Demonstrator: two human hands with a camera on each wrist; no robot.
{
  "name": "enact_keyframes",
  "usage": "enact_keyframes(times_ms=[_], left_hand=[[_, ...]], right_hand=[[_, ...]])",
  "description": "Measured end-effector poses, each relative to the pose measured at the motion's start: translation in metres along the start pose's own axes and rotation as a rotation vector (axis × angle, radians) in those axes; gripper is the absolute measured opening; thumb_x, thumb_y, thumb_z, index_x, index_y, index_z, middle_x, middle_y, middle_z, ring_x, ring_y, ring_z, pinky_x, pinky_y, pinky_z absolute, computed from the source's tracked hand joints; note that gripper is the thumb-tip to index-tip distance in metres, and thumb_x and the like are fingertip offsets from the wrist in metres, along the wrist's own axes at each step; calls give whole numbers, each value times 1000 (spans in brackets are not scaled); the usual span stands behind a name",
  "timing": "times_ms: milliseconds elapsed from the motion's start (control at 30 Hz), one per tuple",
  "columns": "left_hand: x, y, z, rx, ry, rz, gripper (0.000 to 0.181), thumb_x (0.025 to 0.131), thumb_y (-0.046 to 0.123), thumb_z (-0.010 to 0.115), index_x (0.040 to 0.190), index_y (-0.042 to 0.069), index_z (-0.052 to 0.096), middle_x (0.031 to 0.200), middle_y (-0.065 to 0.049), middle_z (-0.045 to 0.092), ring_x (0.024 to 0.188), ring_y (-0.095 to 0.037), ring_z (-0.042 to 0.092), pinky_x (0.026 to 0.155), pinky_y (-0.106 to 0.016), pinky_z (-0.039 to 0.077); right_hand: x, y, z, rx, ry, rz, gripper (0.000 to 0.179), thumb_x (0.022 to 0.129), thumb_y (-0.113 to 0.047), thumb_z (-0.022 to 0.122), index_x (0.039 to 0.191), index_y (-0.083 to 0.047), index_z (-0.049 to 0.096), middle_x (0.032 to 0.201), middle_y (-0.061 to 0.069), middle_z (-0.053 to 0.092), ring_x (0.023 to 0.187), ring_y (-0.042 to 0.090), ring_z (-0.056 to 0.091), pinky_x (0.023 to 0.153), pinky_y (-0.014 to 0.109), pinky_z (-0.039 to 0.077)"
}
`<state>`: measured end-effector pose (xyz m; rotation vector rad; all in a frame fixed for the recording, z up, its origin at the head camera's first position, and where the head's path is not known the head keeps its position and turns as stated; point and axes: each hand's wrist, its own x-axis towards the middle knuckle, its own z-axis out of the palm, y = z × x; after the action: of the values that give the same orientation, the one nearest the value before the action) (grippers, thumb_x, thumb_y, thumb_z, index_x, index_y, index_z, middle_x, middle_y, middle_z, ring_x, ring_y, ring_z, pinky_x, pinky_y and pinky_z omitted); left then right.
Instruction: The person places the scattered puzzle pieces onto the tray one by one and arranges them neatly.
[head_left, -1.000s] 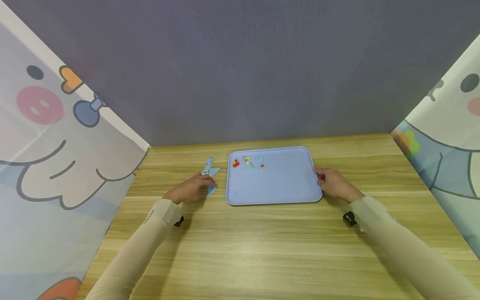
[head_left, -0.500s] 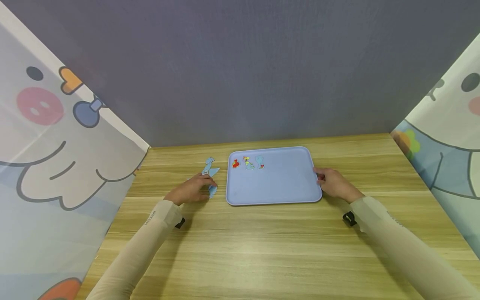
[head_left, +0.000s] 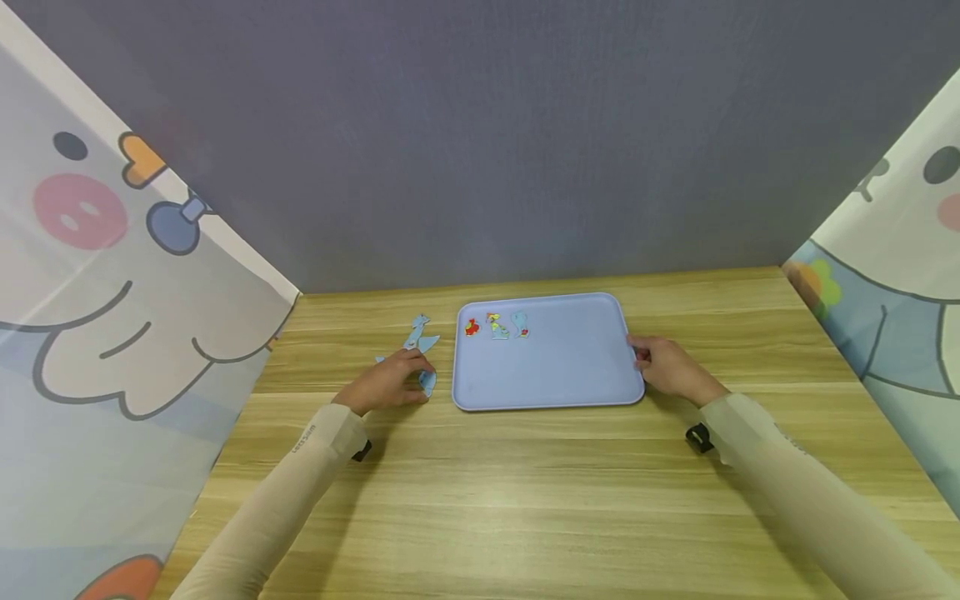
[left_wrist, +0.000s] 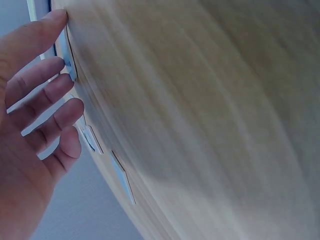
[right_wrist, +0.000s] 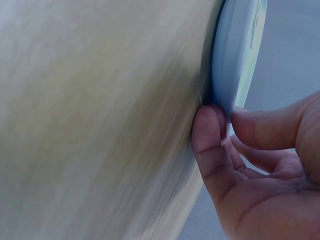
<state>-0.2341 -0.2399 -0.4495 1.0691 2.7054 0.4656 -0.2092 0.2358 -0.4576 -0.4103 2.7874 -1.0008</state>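
Note:
My left hand [head_left: 386,382] is low over the wooden table, its thumb and fingers at opposite edges of a flat light-blue cut-out piece [head_left: 428,382]. In the left wrist view, that piece [left_wrist: 68,57] lies by the thumb and fingertips, partly hidden. Just beyond the hand are more light-blue cut-outs [head_left: 426,343], some partly covered by the fingers. My right hand [head_left: 670,367] pinches the right rim of a pale blue tray [head_left: 551,375], thumb on top and fingers below in the right wrist view. Inside the tray, at its upper left, are a red piece [head_left: 472,327], a yellow-and-blue piece [head_left: 498,326] and a light-blue piece [head_left: 520,324].
The wooden table [head_left: 525,500] meets a grey wall [head_left: 510,150] behind the tray. Printed cartoon panels flank both sides, the left one [head_left: 150,333] nearer the left arm. A small light-blue tip [head_left: 379,359] shows left of the left hand.
The left hand has shifted slightly right and nearer, and the light-blue piece has slid with it, showing more clearly between thumb and fingers. The right hand and tray have stayed still.

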Motion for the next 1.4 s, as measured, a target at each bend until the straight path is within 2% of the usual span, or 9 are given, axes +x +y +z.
enact_keyframes(times_ms=[333,600,800,1000,1333,1400], left_hand=[[4,2,2,13,46,-38,38,76,19,79,108,3,67,106,-6,57,97,-19,53,85,-34,46],[10,-1,-2,42,124,-16,37,75,20,80,105,3,67,104,-7,57,95,-19,54,83,-34,47],[14,4,-8,35,154,-13,36,76,21,79,104,3,68,107,-8,58,99,-22,54,85,-35,47],[24,10,-8,11,187,-21,35,76,21,79,104,3,69,106,-8,58,96,-22,55,83,-35,47],[43,24,-9,-25,180,-71,39,79,25,77,110,5,67,112,-4,55,101,-18,53,87,-32,46],[46,27,-11,-25,182,-66,38,79,24,77,110,4,67,114,-5,55,104,-20,53,89,-33,45]], right_hand=[[1,2,0,-3,4,-1,46,87,7,54,130,19,41,84,12,54,78,25,50,66,34,43],[2,2,0,-5,6,-6,46,87,8,54,129,20,41,82,12,54,76,25,50,65,35,43],[1,3,0,-3,-5,6,46,88,6,53,131,19,40,84,12,54,77,25,50,66,34,43],[1,4,0,-12,0,1,46,87,6,54,130,19,41,85,13,55,78,26,50,68,36,44],[1,6,1,-12,1,8,47,88,6,54,131,17,41,85,12,55,79,26,51,69,37,44],[1,6,1,-10,2,4,47,88,6,54,131,18,41,85,13,55,79,26,50,68,36,44]])
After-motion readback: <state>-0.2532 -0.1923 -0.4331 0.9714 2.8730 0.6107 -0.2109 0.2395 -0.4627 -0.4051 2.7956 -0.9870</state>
